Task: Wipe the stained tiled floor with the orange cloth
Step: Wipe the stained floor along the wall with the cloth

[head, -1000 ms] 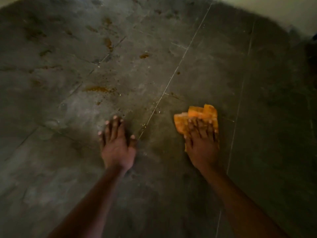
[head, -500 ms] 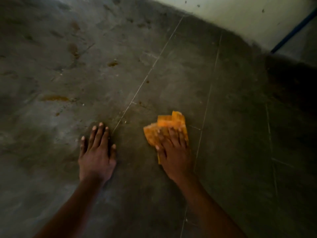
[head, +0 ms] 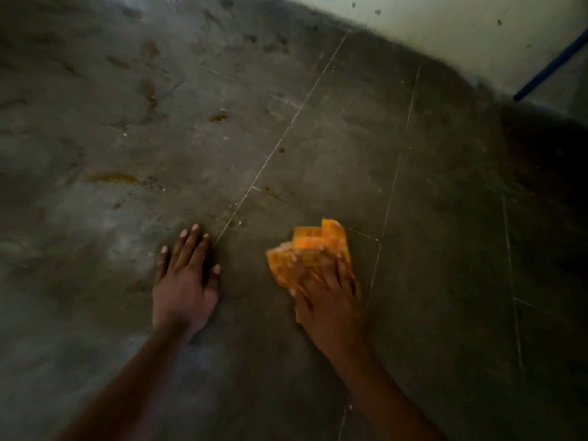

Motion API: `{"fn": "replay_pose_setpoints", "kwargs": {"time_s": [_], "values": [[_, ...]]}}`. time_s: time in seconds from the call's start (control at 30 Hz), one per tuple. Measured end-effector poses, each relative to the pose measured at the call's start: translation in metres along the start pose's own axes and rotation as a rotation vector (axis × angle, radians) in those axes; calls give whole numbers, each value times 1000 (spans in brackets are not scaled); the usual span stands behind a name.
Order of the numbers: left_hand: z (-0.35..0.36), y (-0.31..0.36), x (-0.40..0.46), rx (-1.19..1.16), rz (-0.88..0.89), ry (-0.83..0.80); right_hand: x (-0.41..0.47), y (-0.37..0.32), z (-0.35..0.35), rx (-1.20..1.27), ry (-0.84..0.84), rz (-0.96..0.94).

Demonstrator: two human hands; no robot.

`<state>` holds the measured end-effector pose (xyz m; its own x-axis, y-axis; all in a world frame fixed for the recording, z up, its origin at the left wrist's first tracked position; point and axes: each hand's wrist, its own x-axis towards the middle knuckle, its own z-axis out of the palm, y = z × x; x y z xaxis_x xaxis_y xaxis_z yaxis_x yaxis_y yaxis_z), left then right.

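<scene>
The folded orange cloth lies on the dark grey tiled floor, just right of a pale grout line. My right hand presses flat on the cloth's near half, fingers spread over it and blurred by motion. My left hand rests flat on the floor to the left, fingers apart, holding nothing. Brown stains mark the tiles farther away: a long smear at the left, a small spot beyond it, and a speck by the grout line.
A pale wall runs along the far right edge of the floor. A blue pole leans against it at the upper right. The floor's right side lies in deep shadow.
The view has swung right, bringing the wall and blue pole into sight. My right hand has shifted with the cloth on the floor and now looks blurred. My left hand stays planted.
</scene>
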<state>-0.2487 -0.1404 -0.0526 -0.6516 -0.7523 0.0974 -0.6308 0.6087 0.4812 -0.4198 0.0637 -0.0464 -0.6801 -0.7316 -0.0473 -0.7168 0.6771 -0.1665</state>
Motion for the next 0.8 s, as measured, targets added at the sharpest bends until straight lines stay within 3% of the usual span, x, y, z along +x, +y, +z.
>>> {"fn": "replay_pose_setpoints", "kwargs": {"time_s": [0.1, 0.2, 0.27, 0.33, 0.47, 0.6, 0.7, 0.8], "values": [[-17, -17, -14, -285, -54, 86, 18, 24, -4, -59, -38, 228], [-37, -60, -20, -187, -31, 87, 83, -24, 1, 85, -7, 404], [-51, -95, -7, -7, -27, 66, 109, -79, 7, 120, -53, 313], [-68, -124, 11, 104, -111, 43, 97, -125, 14, 53, -39, 98], [-103, -181, 23, 194, -311, 84, 19, -125, 22, -9, -50, -184], [-125, -230, 5, 266, -398, 126, 38, -95, 22, -5, -8, 79], [-122, -233, 3, 237, -414, 156, 100, -155, 25, 47, -45, 261], [-128, -229, 7, 213, -439, 173, 116, -239, 26, 35, -99, 71]]}}
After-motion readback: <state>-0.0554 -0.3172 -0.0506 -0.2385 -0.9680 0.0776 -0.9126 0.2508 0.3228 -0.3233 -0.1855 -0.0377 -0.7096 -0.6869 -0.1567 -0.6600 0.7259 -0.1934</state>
